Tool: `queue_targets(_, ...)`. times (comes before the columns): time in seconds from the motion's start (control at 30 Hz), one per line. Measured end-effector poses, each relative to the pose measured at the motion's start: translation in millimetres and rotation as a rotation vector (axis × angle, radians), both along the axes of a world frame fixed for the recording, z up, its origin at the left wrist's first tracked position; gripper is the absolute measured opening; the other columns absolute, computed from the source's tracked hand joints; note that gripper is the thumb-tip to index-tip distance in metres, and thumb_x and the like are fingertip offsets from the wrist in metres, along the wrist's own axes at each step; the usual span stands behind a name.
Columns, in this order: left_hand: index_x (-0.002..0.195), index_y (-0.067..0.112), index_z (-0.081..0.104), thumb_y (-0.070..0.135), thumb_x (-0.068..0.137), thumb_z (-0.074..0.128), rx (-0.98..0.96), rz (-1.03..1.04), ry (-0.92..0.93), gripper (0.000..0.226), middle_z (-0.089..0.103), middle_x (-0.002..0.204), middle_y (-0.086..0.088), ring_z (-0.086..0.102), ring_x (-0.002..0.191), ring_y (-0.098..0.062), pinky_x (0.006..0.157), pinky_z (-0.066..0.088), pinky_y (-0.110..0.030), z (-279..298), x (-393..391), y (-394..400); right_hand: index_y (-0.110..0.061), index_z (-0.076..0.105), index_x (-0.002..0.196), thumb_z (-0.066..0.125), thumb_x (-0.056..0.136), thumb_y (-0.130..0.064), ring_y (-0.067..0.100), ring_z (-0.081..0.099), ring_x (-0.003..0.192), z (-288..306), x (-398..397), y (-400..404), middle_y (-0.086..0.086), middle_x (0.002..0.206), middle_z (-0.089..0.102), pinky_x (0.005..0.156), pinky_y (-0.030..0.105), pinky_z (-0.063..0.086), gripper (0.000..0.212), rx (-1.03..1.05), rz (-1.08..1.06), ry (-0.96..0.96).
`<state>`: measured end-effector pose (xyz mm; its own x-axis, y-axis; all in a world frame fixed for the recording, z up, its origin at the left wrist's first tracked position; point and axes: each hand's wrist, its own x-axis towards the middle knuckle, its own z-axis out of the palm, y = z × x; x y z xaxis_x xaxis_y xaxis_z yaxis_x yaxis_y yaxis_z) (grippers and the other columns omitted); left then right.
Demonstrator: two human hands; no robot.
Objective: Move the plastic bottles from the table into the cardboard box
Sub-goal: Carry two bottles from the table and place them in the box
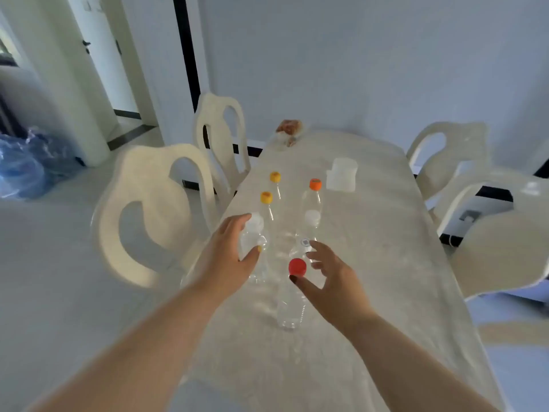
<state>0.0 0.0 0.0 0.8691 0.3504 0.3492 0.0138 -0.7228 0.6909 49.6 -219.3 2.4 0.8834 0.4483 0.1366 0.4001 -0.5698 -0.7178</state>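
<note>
So this is right at the start of a pickup, as far as I can judge. Six clear plastic bottles stand upright on the table (371,263), and I'll use the red-capped bottle (292,298) as the anchor since it's the one closest to the person.

The left hand (230,257) is just to the left of it and a bit further back, curled around the white-capped bottle (252,242). Thumb on the near side, fingers round the far side, so it looks like a wrap grip, though I can't tell how firmly it's squeezing. The right hand (329,278) is just to the right of the red cap, fingers spread and thumb reaching in under the cap, not closed on anything yet. Looks like it's touching or about to.

Behind the red-capped bottle: a second white-capped bottle (310,230), then an orange-capped bottle (313,197), and off to the back left two yellow-capped bottles (269,203), one behind the other.

The cardboard box isn't anywhere in view, so no idea which way they go.

Next move, I'd guess: close the right hand around the red-capped bottle's neck, then lift both straight up so the neighbours don't get knocked. They look empty, so they'd tip easily.
</note>
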Motion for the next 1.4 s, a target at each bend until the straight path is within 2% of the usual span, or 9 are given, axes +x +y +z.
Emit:
queue_targets(0.13, 0.139, 0.032, 0.039, 0.041, 0.082, 0.063, -0.003, -0.005, 0.112, 0.063, 0.047, 0.141, 0.008, 0.051, 0.129, -0.020, 0.104, 0.044, -0.039, -12.3, 27.6, 24.3, -0.035, 0.050, 0.132, 0.076, 0.070, -0.052, 0.005, 0.062, 0.108, -23.9, 0.3, 20.8, -0.016, 0.115, 0.065, 0.095, 0.032, 0.051, 0.069, 0.009, -0.123, 0.134)
queue_targets(0.23, 0.145, 0.020, 0.039, 0.032, 0.086, 0.070, -0.050, 0.001, 0.198, 0.068, 0.048, 0.146, 0.001, 0.049, 0.134, -0.018, 0.104, 0.041, -0.032, -24.7, 51.1, 38.2, -0.040, 0.061, 0.107, 0.076, 0.069, -0.052, 0.004, 0.063, 0.099, -37.3, 2.8, 31.5, -0.020, 0.103, 0.066, 0.092, 0.028, 0.052, 0.043, 0.016, -0.211, 0.176)
queue_targets(0.47, 0.119, 0.023, 0.060, 0.032, 0.078, 0.077, -0.204, -0.030, 0.275, 0.045, 0.065, 0.118, 0.005, 0.059, 0.114, -0.015, 0.089, 0.043, -0.029, -40.8, 81.1, 47.8, -0.053, 0.055, 0.090, 0.079, 0.075, -0.040, -0.025, 0.050, 0.090, -39.0, -6.5, 39.2, -0.031, 0.092, 0.062, 0.073, -0.004, 0.035, 0.031, 0.071, -0.308, 0.203)
queue_targets(0.7, 0.110, 0.023, 0.065, 0.029, 0.079, 0.079, -0.267, -0.064, 0.246, 0.034, 0.069, 0.109, 0.005, 0.061, 0.107, -0.018, 0.083, 0.042, -0.028, -38.6, 77.7, 47.5, -0.046, 0.066, 0.090, 0.078, 0.077, -0.034, -0.017, 0.057, 0.096, -42.2, -7.7, 39.9, -0.037, 0.097, 0.066, 0.075, -0.001, 0.039, 0.021, 0.171, -0.329, 0.268)
queue_targets(0.87, 0.100, 0.039, 0.062, 0.027, 0.077, 0.082, -0.300, -0.189, 0.116, 0.033, 0.069, 0.107, 0.011, 0.063, 0.106, -0.015, 0.087, 0.045, -0.029, -13.5, 57.4, 33.7, -0.033, 0.073, 0.097, 0.077, 0.077, -0.037, -0.003, 0.065, 0.098, -28.8, -15.8, 20.2, -0.018, 0.097, 0.074, 0.084, 0.011, 0.043, 0.021, 0.278, -0.375, 0.275)
queue_targets(1.03, 0.094, 0.043, 0.065, 0.025, 0.077, 0.082, -0.314, -0.408, 0.061, 0.031, 0.072, 0.103, 0.012, 0.066, 0.103, -0.004, 0.088, 0.047, -0.023, 29.2, 52.6, -14.1, -0.033, 0.073, 0.097, 0.077, 0.078, -0.036, -0.007, 0.064, 0.095, 3.5, -33.5, -31.6, -0.020, 0.094, 0.074, 0.079, 0.009, 0.041, 0.020, 0.311, -0.444, 0.240)
queue_targets(1.17, 0.096, 0.038, 0.066, 0.037, 0.071, 0.078, -0.321, -0.586, 0.043, 0.027, 0.070, 0.097, 0.007, 0.066, 0.098, -0.008, 0.083, 0.045, -0.017, 52.6, 61.2, -80.1, -0.035, 0.073, 0.089, 0.079, 0.076, -0.033, -0.006, 0.064, 0.079, 30.9, -47.7, -98.2, -0.026, 0.086, 0.071, 0.072, 0.008, 0.041, 0.014, 0.322, -0.571, 0.181)
queue_targets(1.3, 0.098, 0.037, 0.067, 0.047, 0.068, 0.075, -0.354, -0.713, 0.039, 0.032, 0.071, 0.097, 0.004, 0.066, 0.096, -0.010, 0.075, 0.045, -0.011, 65.4, 72.6, -173.1, -0.034, 0.075, 0.089, 0.079, 0.074, -0.035, 0.013, 0.068, 0.086, 49.3, -60.3, -191.3, -0.012, 0.087, 0.076, 0.083, 0.030, 0.054, 0.016, 0.296, -0.686, 0.121)
queue_targets(1.4, 0.100, 0.036, 0.069, 0.047, 0.068, 0.076, -0.386, -0.771, 0.040, 0.035, 0.073, 0.098, 0.006, 0.067, 0.096, -0.011, 0.075, 0.047, -0.014, 67.7, 76.4, -246.2, -0.035, 0.075, 0.089, 0.079, 0.075, -0.032, 0.006, 0.067, 0.085, 58.5, -64.2, -261.7, -0.022, 0.088, 0.074, 0.079, 0.017, 0.048, 0.014, 0.288, -0.718, 0.093)
